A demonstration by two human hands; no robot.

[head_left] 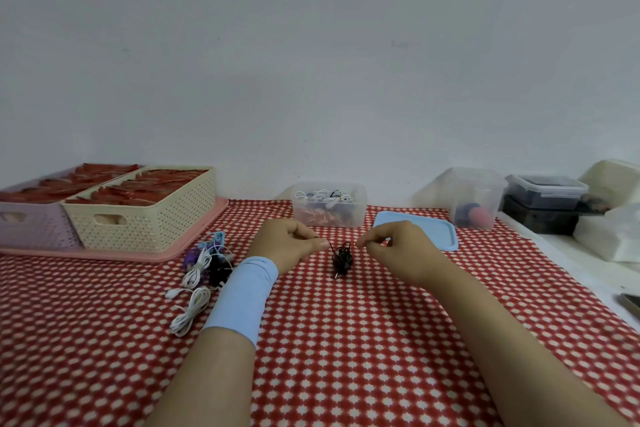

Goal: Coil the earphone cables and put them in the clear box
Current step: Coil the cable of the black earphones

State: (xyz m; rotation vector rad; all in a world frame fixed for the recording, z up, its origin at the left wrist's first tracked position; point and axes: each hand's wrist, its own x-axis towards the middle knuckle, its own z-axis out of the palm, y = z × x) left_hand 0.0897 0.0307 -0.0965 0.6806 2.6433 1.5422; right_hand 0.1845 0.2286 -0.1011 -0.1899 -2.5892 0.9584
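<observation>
A small black earphone cable point(342, 258) sits in a messy little ball in the middle of the tabletop point(346, 357), between the two hands. It is thin and shiny, with loops sticking up and a tiny plug poking out at the bottom.

The left hand point(291, 244) has its thumb and first finger pinched on one thin end of the black cable. The right hand point(398, 253) has its fingers point(362, 243) curled and squeezed together just beside the top loop. The wire is too thin to tell if it is caught between them. A soft light blue band point(242, 295) wraps the left wrist.

The tabletop wears a red cloth with small white shapes all over it. Behind the hands stands the clear plastic box point(329, 210) with round corners. White and black cables already lie inside it. Its flat light blue lid point(419, 236) lies just beside it.

Near the left arm is a pile of white, purple and black earphones point(207, 262), and one white cable folded in a neat bunch point(190, 314). Farther left, a cream plastic basket with little holes point(142, 218) and a pale purple basket point(31, 218) sit on a pink tray point(138, 255). Both hold red things.
</observation>
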